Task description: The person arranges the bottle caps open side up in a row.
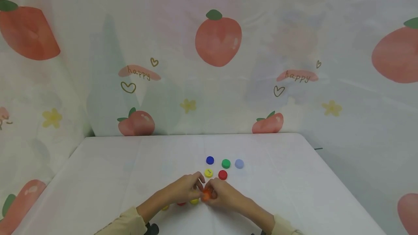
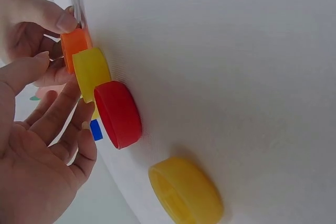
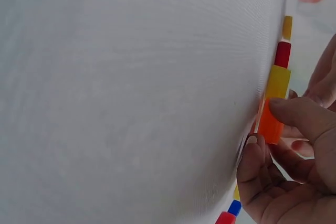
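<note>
right grip (image 1: 224, 194) bent-fingered round orange cap (image 3: 271, 125), left grip (image 1: 187, 187) alongside

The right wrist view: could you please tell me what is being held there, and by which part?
The orange cap is pinched by its side wall in the grip of the right hand.

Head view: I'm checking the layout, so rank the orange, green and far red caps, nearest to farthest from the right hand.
1. Orange cap: pinched by the right hand.
2. Far red cap: just beyond the hand.
3. Green cap: past the red one.
</note>
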`<control>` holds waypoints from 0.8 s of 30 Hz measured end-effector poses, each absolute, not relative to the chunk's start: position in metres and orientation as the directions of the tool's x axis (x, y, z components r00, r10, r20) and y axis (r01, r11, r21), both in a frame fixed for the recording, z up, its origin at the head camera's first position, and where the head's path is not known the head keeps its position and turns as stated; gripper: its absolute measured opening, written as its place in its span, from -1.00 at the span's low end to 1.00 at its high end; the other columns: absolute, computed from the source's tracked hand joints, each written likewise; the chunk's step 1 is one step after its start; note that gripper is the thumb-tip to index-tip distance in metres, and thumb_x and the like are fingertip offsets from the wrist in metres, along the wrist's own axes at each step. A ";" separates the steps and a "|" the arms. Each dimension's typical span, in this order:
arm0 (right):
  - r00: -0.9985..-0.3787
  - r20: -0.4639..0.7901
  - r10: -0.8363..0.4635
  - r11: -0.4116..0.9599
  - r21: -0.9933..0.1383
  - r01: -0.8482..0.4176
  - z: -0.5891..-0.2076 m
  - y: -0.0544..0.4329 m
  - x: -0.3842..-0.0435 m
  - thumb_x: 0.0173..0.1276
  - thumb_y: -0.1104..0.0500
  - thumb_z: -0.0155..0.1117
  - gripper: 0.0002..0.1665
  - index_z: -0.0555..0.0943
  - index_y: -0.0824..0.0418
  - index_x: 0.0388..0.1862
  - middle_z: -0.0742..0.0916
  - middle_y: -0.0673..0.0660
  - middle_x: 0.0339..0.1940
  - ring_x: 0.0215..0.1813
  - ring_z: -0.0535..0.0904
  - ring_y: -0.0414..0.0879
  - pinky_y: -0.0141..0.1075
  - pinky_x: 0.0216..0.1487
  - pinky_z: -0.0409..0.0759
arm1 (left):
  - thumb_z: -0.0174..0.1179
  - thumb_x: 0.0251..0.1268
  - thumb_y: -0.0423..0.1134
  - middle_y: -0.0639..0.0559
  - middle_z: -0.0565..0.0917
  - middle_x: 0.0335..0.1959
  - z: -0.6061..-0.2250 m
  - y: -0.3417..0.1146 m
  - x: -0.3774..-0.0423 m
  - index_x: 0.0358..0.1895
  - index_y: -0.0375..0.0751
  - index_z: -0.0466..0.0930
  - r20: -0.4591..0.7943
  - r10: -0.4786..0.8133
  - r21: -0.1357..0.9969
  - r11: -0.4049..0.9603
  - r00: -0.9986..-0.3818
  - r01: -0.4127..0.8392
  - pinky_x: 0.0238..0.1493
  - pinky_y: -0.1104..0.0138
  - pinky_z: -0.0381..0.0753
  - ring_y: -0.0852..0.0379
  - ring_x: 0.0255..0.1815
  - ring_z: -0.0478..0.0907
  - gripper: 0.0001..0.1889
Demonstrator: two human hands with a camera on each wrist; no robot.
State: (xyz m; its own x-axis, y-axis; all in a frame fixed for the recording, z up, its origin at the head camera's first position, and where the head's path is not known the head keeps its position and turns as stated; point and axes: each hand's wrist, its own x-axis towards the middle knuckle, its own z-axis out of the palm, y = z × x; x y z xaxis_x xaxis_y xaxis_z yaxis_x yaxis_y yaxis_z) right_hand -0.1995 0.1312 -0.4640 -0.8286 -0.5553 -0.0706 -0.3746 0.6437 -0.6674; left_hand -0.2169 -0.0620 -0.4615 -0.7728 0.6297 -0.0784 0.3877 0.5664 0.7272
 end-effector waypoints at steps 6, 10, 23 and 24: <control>-0.824 -0.053 -0.565 0.648 -0.647 -0.402 -0.465 0.130 -0.199 0.14 0.17 0.43 -0.68 0.55 0.23 -0.18 0.53 -0.08 -0.44 -0.47 0.44 -0.28 -0.47 -0.41 0.51 | 0.29 0.12 -0.32 0.17 0.64 -0.30 -0.461 -0.062 -0.217 -0.07 -0.15 0.43 -0.099 0.621 0.742 0.567 -0.777 0.359 -0.31 0.44 0.53 0.30 -0.34 0.53 -0.68; -0.825 -0.056 -0.562 0.671 -0.614 -0.415 -0.466 0.130 -0.199 0.13 0.16 0.44 -0.68 0.55 0.21 -0.18 0.51 -0.10 -0.44 -0.48 0.42 -0.29 -0.48 -0.43 0.49 | 0.26 0.14 -0.34 0.16 0.64 -0.31 -0.461 -0.062 -0.218 -0.06 -0.16 0.42 -0.105 0.621 0.748 0.564 -0.777 0.350 -0.34 0.46 0.54 0.30 -0.34 0.55 -0.70; -0.827 -0.095 -0.553 0.681 -0.624 -0.383 -0.465 0.134 -0.198 0.10 0.11 0.46 -0.54 0.55 0.20 -0.04 0.57 -0.10 -0.38 -0.45 0.45 -0.27 -0.48 -0.37 0.51 | 0.30 0.18 -0.18 0.08 0.59 -0.20 -0.454 -0.061 -0.218 -0.05 -0.14 0.51 -0.041 0.469 0.689 0.653 -0.882 0.315 -0.18 0.31 0.59 0.12 -0.18 0.53 -0.70; -0.830 -0.090 -0.550 0.680 -0.626 -0.382 -0.464 0.135 -0.198 0.11 0.08 0.46 -0.54 0.55 0.20 -0.04 0.58 -0.10 -0.38 -0.45 0.46 -0.27 -0.48 -0.37 0.52 | 0.30 0.18 -0.18 0.06 0.59 -0.19 -0.454 -0.061 -0.218 -0.04 -0.15 0.51 -0.033 0.458 0.688 0.655 -0.889 0.312 -0.18 0.30 0.60 0.10 -0.18 0.54 -0.69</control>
State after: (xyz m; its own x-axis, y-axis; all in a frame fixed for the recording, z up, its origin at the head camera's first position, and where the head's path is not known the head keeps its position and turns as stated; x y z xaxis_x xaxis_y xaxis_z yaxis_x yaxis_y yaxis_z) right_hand -0.1980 0.1350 -0.4639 -0.8302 -0.5501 -0.0905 -0.3821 0.6797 -0.6261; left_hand -0.2183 -0.0614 -0.4535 -0.8886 0.4576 -0.0326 0.3120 0.6549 0.6883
